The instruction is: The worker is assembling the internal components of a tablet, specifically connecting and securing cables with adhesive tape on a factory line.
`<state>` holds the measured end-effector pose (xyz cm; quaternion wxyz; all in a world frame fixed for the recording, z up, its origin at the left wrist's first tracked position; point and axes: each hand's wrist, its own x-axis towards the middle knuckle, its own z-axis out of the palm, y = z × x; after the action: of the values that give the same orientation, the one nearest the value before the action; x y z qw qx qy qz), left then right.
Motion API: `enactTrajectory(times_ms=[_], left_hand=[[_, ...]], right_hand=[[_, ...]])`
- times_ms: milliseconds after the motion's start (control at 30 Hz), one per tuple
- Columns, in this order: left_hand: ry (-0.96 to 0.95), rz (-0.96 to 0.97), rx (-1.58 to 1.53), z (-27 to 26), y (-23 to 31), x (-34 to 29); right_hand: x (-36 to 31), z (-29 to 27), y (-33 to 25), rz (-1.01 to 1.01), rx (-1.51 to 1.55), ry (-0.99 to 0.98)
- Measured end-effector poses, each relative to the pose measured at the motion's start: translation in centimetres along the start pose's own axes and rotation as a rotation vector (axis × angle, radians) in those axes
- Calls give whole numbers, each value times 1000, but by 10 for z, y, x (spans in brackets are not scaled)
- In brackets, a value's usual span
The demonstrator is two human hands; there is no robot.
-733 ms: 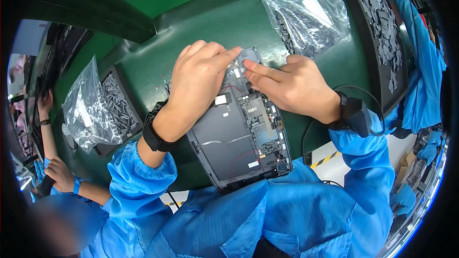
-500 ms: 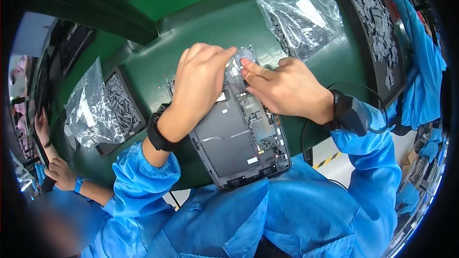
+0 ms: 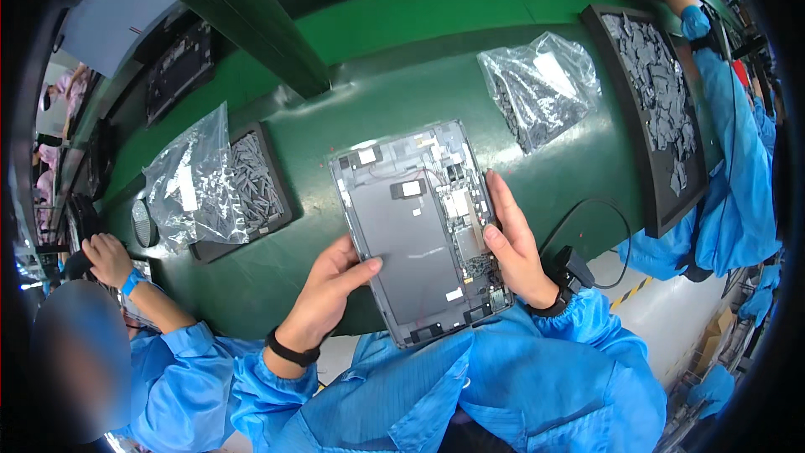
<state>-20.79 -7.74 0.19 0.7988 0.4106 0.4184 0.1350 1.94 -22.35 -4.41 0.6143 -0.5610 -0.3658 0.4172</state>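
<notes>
An opened tablet body [image 3: 402,264] lies in front of me, its inner side up. A dark flat panel fills most of it, and a circuit board [image 3: 471,243] runs along its right side. My left hand [image 3: 329,285] grips the left edge, thumb on the rim and fingers underneath. On the right edge, my right hand [image 3: 518,253] holds the tablet with its thumb over the rim beside the board and its fingers stretched along the side.
A clear bag of small dark parts [image 3: 541,88] lies beyond the tablet to the right, near a long black tray of grey pieces [image 3: 658,109]. At left are another clear bag [image 3: 189,184] and a tray of small strips [image 3: 256,176]. Co-workers sit on both sides.
Both hands have left the tablet's far end and come back to its two side edges, gripping it there. The whole tablet is now in plain sight, and my view has shifted.
</notes>
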Motion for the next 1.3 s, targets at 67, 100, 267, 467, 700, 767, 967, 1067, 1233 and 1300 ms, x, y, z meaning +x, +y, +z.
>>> enactTrajectory(times_ms=[67,100,267,467,700,767,967,1067,1233,1300], left_hand=[[-174,-46,133,-2,4,8],[-177,-26,139,-4,8,11],[-178,-4,29,13,34,34],[-155,280,-285,80,57,102],[-115,374,-387,94,80,152],[-59,327,-338,87,80,135],[-122,207,-223,44,54,93],[-112,164,-224,29,45,85],[-84,93,-247,10,42,73],[-78,91,-238,3,39,68]], right_hand=[[1,-3,2,-2,67,-18],[2,-5,2,19,137,-32],[-5,-44,-17,-66,299,101],[18,-38,-37,-24,586,159],[185,-60,-57,76,434,254],[233,-83,-53,58,322,114],[346,-69,-22,147,237,137],[375,-69,-5,42,-240,317],[384,-89,-15,-17,-741,529],[401,-133,-29,-236,-796,440]])
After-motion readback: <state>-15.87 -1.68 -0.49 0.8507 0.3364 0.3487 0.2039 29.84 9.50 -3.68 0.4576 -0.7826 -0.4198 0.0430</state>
